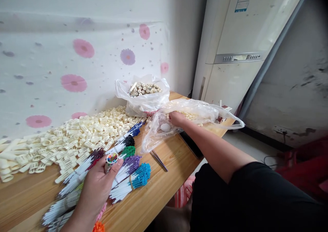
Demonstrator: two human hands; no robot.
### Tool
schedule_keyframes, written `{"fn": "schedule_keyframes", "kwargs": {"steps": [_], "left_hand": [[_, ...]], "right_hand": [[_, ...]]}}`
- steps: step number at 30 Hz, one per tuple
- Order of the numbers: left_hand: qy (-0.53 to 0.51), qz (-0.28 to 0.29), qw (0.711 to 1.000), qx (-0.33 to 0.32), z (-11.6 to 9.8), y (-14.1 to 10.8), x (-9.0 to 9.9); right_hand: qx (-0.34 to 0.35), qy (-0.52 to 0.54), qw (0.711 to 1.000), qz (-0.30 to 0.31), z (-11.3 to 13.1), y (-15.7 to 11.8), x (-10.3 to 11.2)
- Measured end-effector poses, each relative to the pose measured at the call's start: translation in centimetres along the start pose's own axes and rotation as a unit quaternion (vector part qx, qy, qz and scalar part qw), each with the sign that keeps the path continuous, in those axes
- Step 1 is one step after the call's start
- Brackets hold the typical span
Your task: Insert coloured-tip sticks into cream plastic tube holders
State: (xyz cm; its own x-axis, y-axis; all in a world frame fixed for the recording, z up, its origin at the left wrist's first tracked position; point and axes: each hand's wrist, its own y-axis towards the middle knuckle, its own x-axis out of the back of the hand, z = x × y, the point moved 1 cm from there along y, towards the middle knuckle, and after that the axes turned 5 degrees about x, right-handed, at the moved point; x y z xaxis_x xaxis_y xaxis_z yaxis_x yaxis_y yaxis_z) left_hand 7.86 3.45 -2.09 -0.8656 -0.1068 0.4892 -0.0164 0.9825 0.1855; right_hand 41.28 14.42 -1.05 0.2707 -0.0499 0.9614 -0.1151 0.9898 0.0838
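Note:
My left hand is wrapped round a short cream plastic tube with a ring of multicoloured tips showing at its open end. Below and beside it lie bundles of thin white sticks with coloured ends, among them blue-tipped sticks, purple-tipped sticks and green-tipped sticks. My right hand reaches into a clear plastic bag that holds small cream pieces. Its fingers are bent down among them; what they grip, if anything, is hidden.
A large heap of cream slotted tubes lines the wall. Behind stands a white bag of filled tubes. Tweezers and a dark flat object rest on the wooden table. A tall white cabinet unit stands beyond.

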Motion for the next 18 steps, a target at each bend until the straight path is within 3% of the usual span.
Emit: {"fn": "schedule_keyframes", "kwargs": {"steps": [3,7,8,10,11,14,18], "left_hand": [[-0.001,0.003,1.000,-0.009,-0.9,-0.5,-0.1],[-0.038,0.044,0.998,-0.033,-1.5,-1.0,-0.2],[-0.052,0.067,0.996,-0.036,-1.5,-1.1,-0.3],[-0.078,0.118,0.989,-0.037,-1.3,-1.1,-0.4],[-0.089,0.137,0.986,-0.037,-1.1,-1.1,-0.6],[-0.128,0.154,0.979,-0.034,-0.9,-1.2,-1.1],[-0.159,0.084,0.983,-0.022,-1.3,-1.3,-1.7]], "right_hand": [[0.058,0.025,0.998,-0.020,2.5,-1.9,1.6],[0.195,0.096,0.976,-0.033,8.8,-6.2,2.1],[0.239,0.123,0.962,-0.035,10.5,-7.2,1.8],[0.369,0.223,0.898,-0.090,13.8,-9.0,1.1],[0.390,0.258,0.877,-0.110,15.1,-9.6,0.7],[0.371,0.327,0.856,-0.148,17.9,-10.5,-0.3],[0.318,0.387,0.853,-0.148,19.9,-10.5,-1.2]]}}
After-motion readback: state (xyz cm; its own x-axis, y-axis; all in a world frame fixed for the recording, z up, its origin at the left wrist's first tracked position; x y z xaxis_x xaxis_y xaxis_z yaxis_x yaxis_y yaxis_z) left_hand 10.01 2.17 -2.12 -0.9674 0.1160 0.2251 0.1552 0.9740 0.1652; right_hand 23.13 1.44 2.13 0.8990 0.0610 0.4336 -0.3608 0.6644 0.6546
